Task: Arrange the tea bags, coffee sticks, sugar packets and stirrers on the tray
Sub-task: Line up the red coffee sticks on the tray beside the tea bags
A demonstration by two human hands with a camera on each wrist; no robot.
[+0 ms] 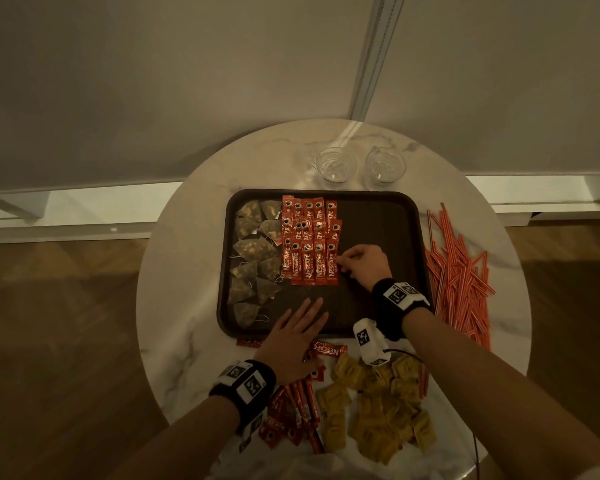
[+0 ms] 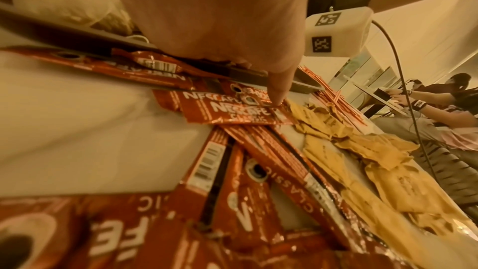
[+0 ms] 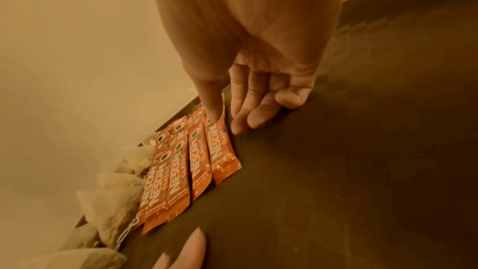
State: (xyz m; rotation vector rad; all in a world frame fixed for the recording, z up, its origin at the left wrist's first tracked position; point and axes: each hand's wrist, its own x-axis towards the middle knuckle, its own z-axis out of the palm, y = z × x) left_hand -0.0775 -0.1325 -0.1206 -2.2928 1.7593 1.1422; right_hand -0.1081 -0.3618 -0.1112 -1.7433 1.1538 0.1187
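The right hand (image 1: 364, 265) lay loosely open on the tray (image 1: 388, 216), thumb (image 3: 212, 107) pressing the rightmost coffee stick (image 3: 222, 150), its grip round nothing. The left hand (image 1: 297, 336) rested flat, fingers straight, across the tray's near rim. Sugar packets (image 1: 378, 410) and stirrers (image 1: 461, 275) lay on the round marble desk (image 1: 174, 271), above wood flooring (image 1: 49, 323).

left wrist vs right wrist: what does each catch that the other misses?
Left wrist only: the loose coffee sticks and yellow sugar packets still on the table, left hand thumb touching a stick.
Right wrist only: tea bags, arranged coffee rows, right hand thumb pressing the end stick.
Both: the tray.
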